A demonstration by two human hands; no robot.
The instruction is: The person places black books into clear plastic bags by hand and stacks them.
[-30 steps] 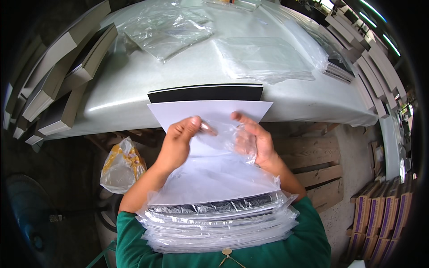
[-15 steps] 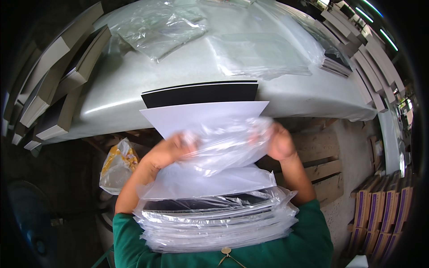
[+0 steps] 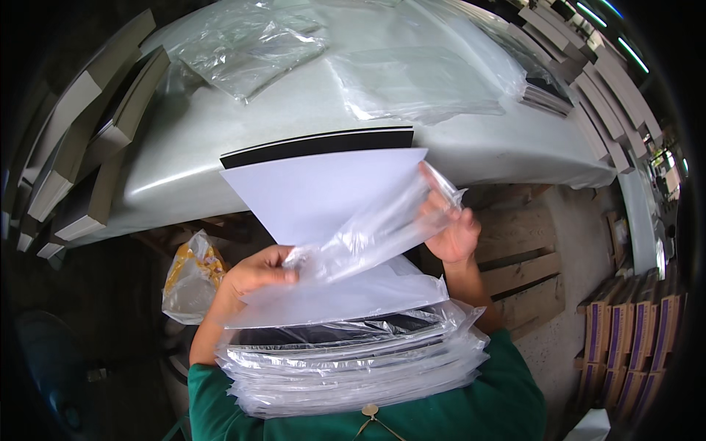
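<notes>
Clear plastic film, a thin bag (image 3: 368,235), is stretched between both hands above the lap. The left hand (image 3: 254,272) pinches its lower corner between thumb and curled fingers; the right hand (image 3: 452,228) grips the upper end, fingers closed around the gathered film. A second ago both hands sat close together at the middle of the sheet, working at the bag's edge; they have since drawn apart along a diagonal, right hand raised, left hand lowered, and the film now spans the gap, taut and partly opened.

Behind the bag stands a white card sheet (image 3: 309,195), tilted up, with a black-edged board (image 3: 316,145) showing just above its top edge. Whether the card's corner has entered the bag cannot be told; the film lies across its lower right part.

Judgement: the bag mouth appears to be opened out for sleeving the card, so the bagging step is under way but not complete.

Beneath the hands, a stack of already bagged boards (image 3: 353,364) rests on the person's lap against the green shirt (image 3: 507,397). Loose plastic bags (image 3: 412,81) lie on the grey-covered table (image 3: 184,162) beyond. Flat cardboard boxes (image 3: 81,147) stand at the left, and a crumpled yellow-and-clear bag (image 3: 190,275) lies on the floor.
</notes>
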